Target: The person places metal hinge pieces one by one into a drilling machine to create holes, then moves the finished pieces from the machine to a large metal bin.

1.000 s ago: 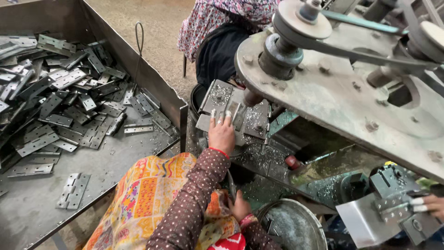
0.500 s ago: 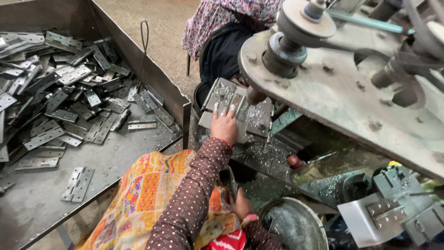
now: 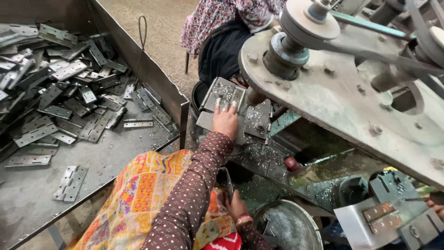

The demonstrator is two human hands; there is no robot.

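My left hand (image 3: pixel 225 121), in a brown dotted sleeve, lies fingers-first on a grey metal hinge plate (image 3: pixel 223 91) under the spindle of a drilling machine (image 3: pixel 323 78). It holds the plate down on the machine's bed, which is strewn with metal chips. My right hand (image 3: pixel 237 206), with a red bangle at the wrist, is low beside my orange patterned lap cloth (image 3: pixel 138 199), next to a round metal tub (image 3: pixel 289 227). Its fingers are turned down and hidden, so what it holds is unclear.
A large sheet-metal tray (image 3: pixel 27 203) on the left holds a heap of hinges (image 3: pixel 69 88). Another person in floral clothing (image 3: pixel 222 18) sits beyond the machine. At the far right, someone else's hand (image 3: pixel 435 207) is by a second fixture with hinge plates (image 3: pixel 379 213).
My left hand stays pressed on the hinge plate under the spindle. My right hand has shifted slightly lower. The view has drifted a little.
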